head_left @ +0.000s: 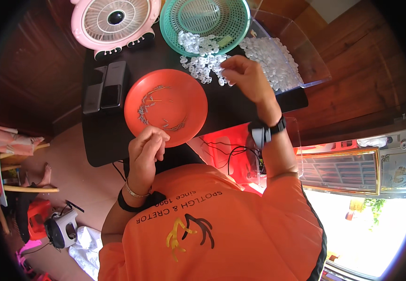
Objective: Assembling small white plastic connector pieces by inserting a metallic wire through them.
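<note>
My left hand (147, 147) is closed, its fingertips pinched together at the near rim of an orange-red plate (189, 96). Small grey nail-like pieces (143, 110) lie in a loose ring inside that plate. Over a loose heap of small white plastic pieces with holes (203, 68), my right hand (246, 77) has its thumb and fingers drawn together. Whatever is between the fingers of either hand is too small or hidden to make out.
A green basket (165, 28) with more white pieces stands at the back, beside a clear plastic bin (315, 77) full of them. A pink fan (79, 21) is at the far left of the black table (100, 145). A grey phone-like device (114, 86) lies left of the plate.
</note>
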